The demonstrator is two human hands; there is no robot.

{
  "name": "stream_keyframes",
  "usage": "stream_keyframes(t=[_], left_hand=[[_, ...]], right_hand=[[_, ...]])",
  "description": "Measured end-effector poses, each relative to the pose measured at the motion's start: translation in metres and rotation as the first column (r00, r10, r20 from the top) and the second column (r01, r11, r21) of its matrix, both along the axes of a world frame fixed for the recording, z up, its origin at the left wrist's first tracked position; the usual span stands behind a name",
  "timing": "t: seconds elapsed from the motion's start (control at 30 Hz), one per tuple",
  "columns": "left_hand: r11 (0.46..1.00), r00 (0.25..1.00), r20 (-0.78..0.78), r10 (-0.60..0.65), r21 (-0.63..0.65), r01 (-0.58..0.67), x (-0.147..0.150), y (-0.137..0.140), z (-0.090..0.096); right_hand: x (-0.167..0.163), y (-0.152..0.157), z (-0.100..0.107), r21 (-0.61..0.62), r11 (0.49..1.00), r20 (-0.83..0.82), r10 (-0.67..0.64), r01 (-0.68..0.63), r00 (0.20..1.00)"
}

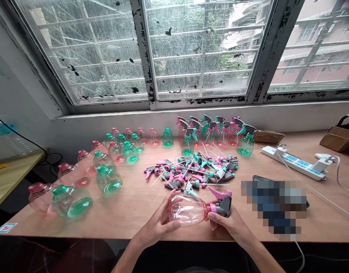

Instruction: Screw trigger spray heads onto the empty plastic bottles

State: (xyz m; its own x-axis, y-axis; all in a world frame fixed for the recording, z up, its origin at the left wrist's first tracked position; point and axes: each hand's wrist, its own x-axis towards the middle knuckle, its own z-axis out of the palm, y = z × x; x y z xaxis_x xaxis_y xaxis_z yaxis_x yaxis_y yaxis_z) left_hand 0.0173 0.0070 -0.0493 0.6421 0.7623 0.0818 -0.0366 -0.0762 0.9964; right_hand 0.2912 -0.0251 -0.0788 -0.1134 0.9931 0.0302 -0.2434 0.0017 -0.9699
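The left hand (161, 220) and right hand (230, 223) held a clear pink plastic bottle (187, 209) sideways near the front edge of a brown wooden table (129, 223).

At far left, a white, blue-edged label (5, 228) bore a red mark too small to read; clear pink and green plastic bottles (109, 181) stood beyond it. The left fingers curved round the held bottle's base; the right gripped its neck end, at a pink-and-grey trigger head (226, 204). Behind lay heaped pink, teal and grey trigger heads (203, 172); rightward, a white power strip (295, 165).
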Motion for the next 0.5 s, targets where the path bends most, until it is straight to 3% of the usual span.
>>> stream_keyframes(t=[0.1, 0.17, 0.23, 0.3, 0.37, 0.43, 0.5], left_hand=[[0.973, 0.989, -0.134, 0.055, 0.229, -0.023, 0.003, -0.009, 0.009], [0.873, 0.956, -0.257, 0.140, 0.487, 0.003, 0.005, -0.018, 0.017], [0.778, 0.930, -0.317, 0.188, 0.626, 0.056, 0.005, -0.027, 0.025], [0.798, 0.921, -0.340, 0.191, 0.600, 0.057, 0.005, -0.035, 0.031], [0.885, 0.930, -0.321, 0.178, 0.466, -0.009, 0.004, -0.040, 0.031], [0.954, 0.954, -0.257, 0.153, 0.291, -0.075, 0.002, -0.040, 0.027], [0.978, 0.973, -0.189, 0.133, 0.182, -0.099, 0.001, -0.037, 0.021]], right_hand=[[0.000, -0.003, 0.007, -0.097, 0.995, -0.095, -0.015, 0.006, 0.995], [0.000, -0.006, 0.011, -0.194, 0.981, -0.165, -0.011, -0.022, 0.986], [-0.001, -0.011, 0.014, -0.250, 0.967, -0.216, -0.005, -0.050, 0.976], [-0.001, -0.018, 0.016, -0.205, 0.979, -0.200, -0.046, 0.004, 0.979], [-0.002, -0.026, 0.015, -0.076, 0.986, -0.050, -0.156, 0.152, 0.987], [-0.002, -0.033, 0.014, 0.087, 0.953, 0.189, -0.302, 0.290, 0.935], [-0.005, -0.036, 0.012, 0.180, 0.923, 0.336, -0.383, 0.341, 0.861]])
